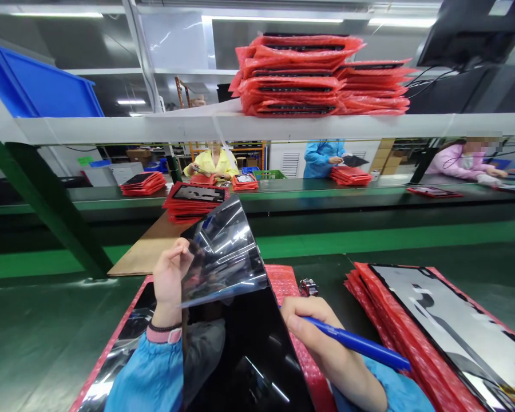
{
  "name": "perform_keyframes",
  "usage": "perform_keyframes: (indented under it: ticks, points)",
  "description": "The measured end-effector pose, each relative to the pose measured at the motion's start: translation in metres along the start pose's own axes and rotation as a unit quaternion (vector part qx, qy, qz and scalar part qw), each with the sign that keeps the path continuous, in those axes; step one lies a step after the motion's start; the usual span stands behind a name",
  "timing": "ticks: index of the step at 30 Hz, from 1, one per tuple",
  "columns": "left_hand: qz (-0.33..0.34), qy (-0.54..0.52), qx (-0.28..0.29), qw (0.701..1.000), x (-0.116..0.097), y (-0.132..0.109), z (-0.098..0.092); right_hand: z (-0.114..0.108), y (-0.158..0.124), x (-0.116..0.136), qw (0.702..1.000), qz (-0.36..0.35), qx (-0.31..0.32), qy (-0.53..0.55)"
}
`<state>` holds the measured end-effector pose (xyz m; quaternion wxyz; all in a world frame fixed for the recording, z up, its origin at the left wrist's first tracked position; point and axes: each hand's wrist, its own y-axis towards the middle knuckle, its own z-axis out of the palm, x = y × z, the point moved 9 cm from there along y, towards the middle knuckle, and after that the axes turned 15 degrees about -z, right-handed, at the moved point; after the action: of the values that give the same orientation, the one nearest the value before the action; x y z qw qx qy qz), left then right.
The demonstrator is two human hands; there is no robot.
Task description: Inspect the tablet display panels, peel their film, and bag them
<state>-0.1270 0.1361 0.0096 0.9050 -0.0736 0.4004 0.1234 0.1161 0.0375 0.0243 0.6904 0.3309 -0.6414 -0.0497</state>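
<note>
Glossy transparent plastic film (227, 246) part-raised over a flat black rectangular panel (249, 337)

I judge the work partway: the film stands curled above the panel's upper portion, the lower portion looks bare, and full separation is not yet reached. Whether the film's far end is attached, I cannot tell. My left hand (168, 274) has its grip pinched on the film's left edge; from there the film spreads toward three o'clock, the panel toward five. My right hand (309, 337) has its grip closed around a slim blue plastic pen (369, 346), with the panel just beside it at nine o'clock.
</note>
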Motion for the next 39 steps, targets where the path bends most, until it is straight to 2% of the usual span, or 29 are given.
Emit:
perform_keyframes:
  ticks: [3, 10, 15, 20, 29, 34, 39]
  points:
    - [-0.008, 0.008, 0.002, 1.0, 0.001, -0.002, 0.004, -0.001, -0.001, 0.003, 1.0, 0.005, -0.008, -0.027]
    - [-0.01, 0.03, 0.028, 0.999, 0.003, -0.017, 0.016, -0.012, -0.003, 0.007, 0.995, 0.0, -0.085, -0.056]
    - [0.003, 0.032, 0.062, 0.998, 0.002, -0.033, 0.028, -0.003, 0.004, 0.01, 0.996, -0.03, -0.063, 0.05]
    - [-0.058, 0.053, 0.135, 0.988, 0.013, -0.047, 0.042, 0.003, 0.006, 0.01, 0.992, -0.037, -0.053, 0.112]
    - [0.013, 0.083, 0.127, 0.988, 0.007, -0.052, 0.04, 0.009, 0.004, 0.008, 0.99, -0.036, -0.047, 0.131]
    - [0.045, 0.094, 0.117, 0.988, 0.003, -0.056, 0.037, 0.002, 0.0, 0.007, 0.996, -0.045, -0.047, 0.068]
    - [0.083, 0.095, 0.101, 0.987, -0.005, -0.058, 0.035, -0.008, -0.009, 0.018, 0.985, -0.118, -0.066, -0.108]
